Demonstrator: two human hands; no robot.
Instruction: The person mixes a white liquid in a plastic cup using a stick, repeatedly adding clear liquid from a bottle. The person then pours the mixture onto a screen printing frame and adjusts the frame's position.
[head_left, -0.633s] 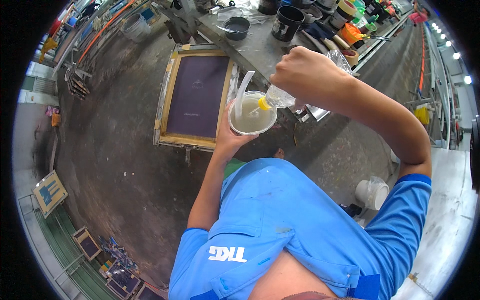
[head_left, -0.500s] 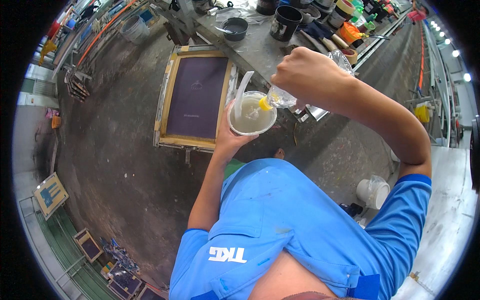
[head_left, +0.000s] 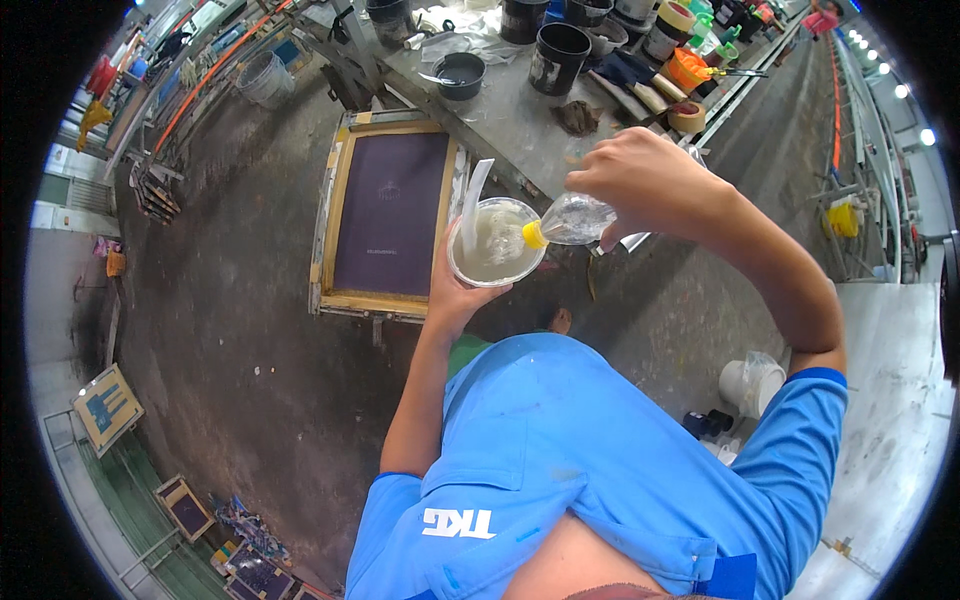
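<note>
1. Shirt (head_left: 530, 410): bold white capital letters (head_left: 458, 523) in one short row.
2. Framed screen (head_left: 400, 215): a small pale emblem (head_left: 388, 191) above one line of tiny lettering (head_left: 383, 251), too small to read.
3. Black tub (head_left: 558, 60) on the table (head_left: 500, 120): pale markings, illegible.

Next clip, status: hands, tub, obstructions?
Left hand holds tub. Right hand holds tilted bottle, yellow cap at tub's right rim. Pale strip leans inside tub.

A workshop, seemingly for screen printing, stretches away beneath a row of ceiling lights (head_left: 901, 91), its dark floor (head_left: 230, 350) stained and spotted. A framed screen (head_left: 388, 210) stands beside a metal table (head_left: 500, 115) crowded with black tubs (head_left: 558, 58) and a roll of tape (head_left: 686, 117)
</note>
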